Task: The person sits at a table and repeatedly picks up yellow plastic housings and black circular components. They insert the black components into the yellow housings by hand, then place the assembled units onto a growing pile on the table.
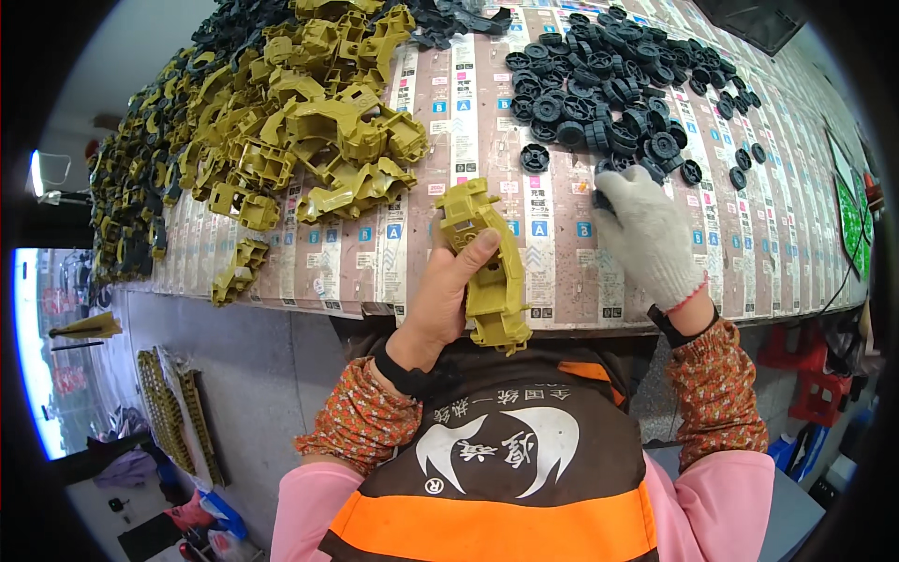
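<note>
My bare left hand [442, 290] is wrapped round an olive-yellow plastic toy vehicle body [496, 290], thumb across its top, held at the table's near edge. My right hand [648, 234], in a white knitted glove, is at the near side of a heap of small black toy wheels [599, 89]. Its fingers are closed on a black wheel [601, 199] that shows only in part at the fingertips. A single wheel [535, 157] lies on the table between the two hands.
A big pile of yellow vehicle bodies [309, 122] covers the table's left side, with dark plastic parts [440, 23] behind. One yellow body [241, 272] lies by the near left edge. Loose wheels [738, 176] lie to the right. Printed sheeting [375, 267] covers the table.
</note>
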Demonstrator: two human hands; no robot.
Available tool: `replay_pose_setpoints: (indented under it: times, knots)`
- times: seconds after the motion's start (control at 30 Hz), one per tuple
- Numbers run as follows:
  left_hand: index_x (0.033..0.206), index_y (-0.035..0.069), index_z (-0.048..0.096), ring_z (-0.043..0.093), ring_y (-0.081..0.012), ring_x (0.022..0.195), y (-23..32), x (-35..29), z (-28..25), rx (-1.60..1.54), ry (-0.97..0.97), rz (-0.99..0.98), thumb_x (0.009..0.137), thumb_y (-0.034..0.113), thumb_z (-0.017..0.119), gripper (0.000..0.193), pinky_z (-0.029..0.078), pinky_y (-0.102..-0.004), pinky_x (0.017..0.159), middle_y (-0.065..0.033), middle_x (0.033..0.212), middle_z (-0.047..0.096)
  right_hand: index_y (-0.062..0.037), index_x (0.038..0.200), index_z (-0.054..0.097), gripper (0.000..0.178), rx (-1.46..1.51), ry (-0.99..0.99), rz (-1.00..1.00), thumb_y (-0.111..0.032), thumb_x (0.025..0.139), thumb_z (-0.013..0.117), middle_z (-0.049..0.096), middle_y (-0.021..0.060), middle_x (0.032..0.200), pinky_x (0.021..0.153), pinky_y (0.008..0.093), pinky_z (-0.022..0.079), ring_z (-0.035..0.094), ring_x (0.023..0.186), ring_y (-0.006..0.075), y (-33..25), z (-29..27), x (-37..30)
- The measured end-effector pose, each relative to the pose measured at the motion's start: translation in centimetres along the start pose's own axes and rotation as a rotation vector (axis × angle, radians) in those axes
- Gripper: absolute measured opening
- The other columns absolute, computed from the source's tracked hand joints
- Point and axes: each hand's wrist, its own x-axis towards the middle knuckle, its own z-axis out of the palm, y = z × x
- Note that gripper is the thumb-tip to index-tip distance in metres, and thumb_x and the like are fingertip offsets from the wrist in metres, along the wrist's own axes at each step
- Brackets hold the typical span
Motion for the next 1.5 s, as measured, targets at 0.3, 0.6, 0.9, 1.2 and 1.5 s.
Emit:
replay_pose_setpoints:
  times: [0.3,0.6,0.9,1.2,1.5]
  knots:
    - [0.152,0.015,0.035,0.066,-0.0158,0.106,-0.9,-0.2,-0.8,-0.121,-0.006,-0.077,0.105,0.042,0.067,0.063,0.062,-0.033,0.084,-0.0059,0.123,0.059,-0.0032,0.106,0.062,0.02,-0.085,-0.051,-0.041,-0.006,0.087,0.066,0.063,0.0207,0.102,0.081,0.0478,0.057,0.068,0.097,0.0382,-0.1,1.6,-0.2]
    - [0.158,0.015,0.029,0.06,-0.0174,0.12,-1.3,-1.0,0.8,0.044,-0.043,-0.025,0.105,0.038,0.069,0.071,0.055,-0.035,0.099,-0.0067,0.136,0.056,-0.0005,0.14,0.058,0.041,1.282,-0.361,0.354,-0.016,0.103,0.065,0.065,0.0075,0.121,0.092,0.0324,0.057,0.064,0.108,0.0145,-3.4,-0.5,-2.0]
    - [0.164,0.016,0.02,0.051,-0.02,0.132,-1.7,-1.3,1.4,0.278,-0.116,0.142,0.106,0.031,0.069,0.078,0.043,-0.0373,0.113,-0.0107,0.146,0.049,0.0034,0.141,0.056,0.04,1.521,-0.257,0.479,-0.012,0.105,0.061,0.065,0.0091,0.124,0.092,0.0317,0.058,0.065,0.109,0.0149,-5.9,-0.3,-3.7]
    - [0.164,0.015,0.018,0.053,-0.0189,0.13,-1.9,-1.3,1.5,0.246,-0.131,0.137,0.105,0.027,0.07,0.079,0.046,-0.0365,0.11,-0.0106,0.145,0.049,0.0052,0.14,0.056,0.041,1.58,-0.201,0.545,-0.013,0.103,0.063,0.068,0.0101,0.123,0.092,0.031,0.057,0.066,0.107,0.0144,-6.2,0.4,-4.1]
    - [0.164,0.016,0.016,0.057,-0.0181,0.122,-1.7,-1.2,1.6,0.375,-0.174,0.174,0.104,0.027,0.071,0.082,0.048,-0.0349,0.107,-0.0101,0.139,0.054,0.0043,0.131,0.064,0.035,1.434,-0.138,0.597,-0.017,0.104,0.066,0.073,0.0077,0.113,0.09,0.0279,0.054,0.067,0.103,0.0117,-6.8,0.9,-5.0]
